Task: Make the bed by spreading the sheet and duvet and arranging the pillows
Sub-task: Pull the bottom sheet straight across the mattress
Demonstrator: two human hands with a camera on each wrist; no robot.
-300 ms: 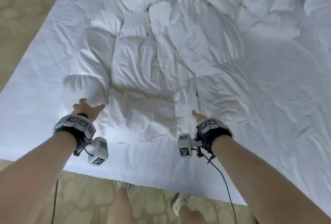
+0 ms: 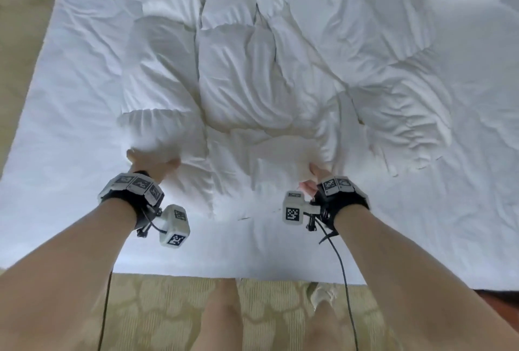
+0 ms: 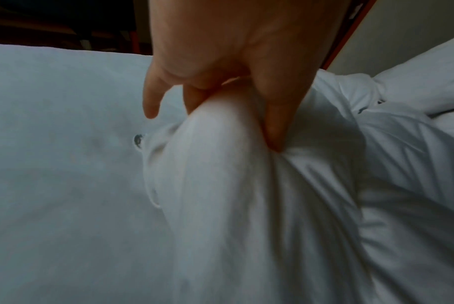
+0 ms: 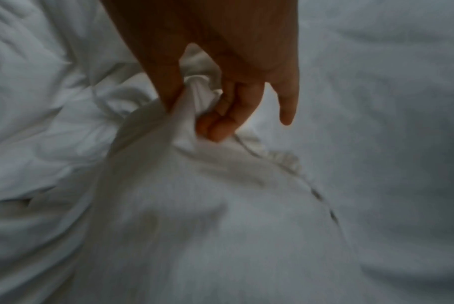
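A white duvet point(image 2: 252, 83) lies bunched in thick folds across the middle of the bed, on the flat white sheet point(image 2: 70, 140). My left hand point(image 2: 151, 161) grips its near edge on the left; in the left wrist view the thumb and fingers point(image 3: 275, 123) pinch a raised fold of the duvet point(image 3: 220, 174). My right hand point(image 2: 317, 175) grips the near edge further right; the right wrist view shows fingers point(image 4: 220, 123) curled round a bunch of the duvet point(image 4: 181, 185). Pillows are not clearly told apart from the folds at the top.
The foot edge of the bed point(image 2: 224, 272) runs across in front of me. Patterned beige carpet point(image 2: 168, 317) lies below it, and the floor point(image 2: 16, 41) shows along the bed's left side. My legs point(image 2: 222, 319) stand close to the bed. Cables hang from both wrists.
Both hands have closed on the duvet's near edge, which is now lifted into gathered folds. The left hand was spread open before. The view has shifted closer over the bed.
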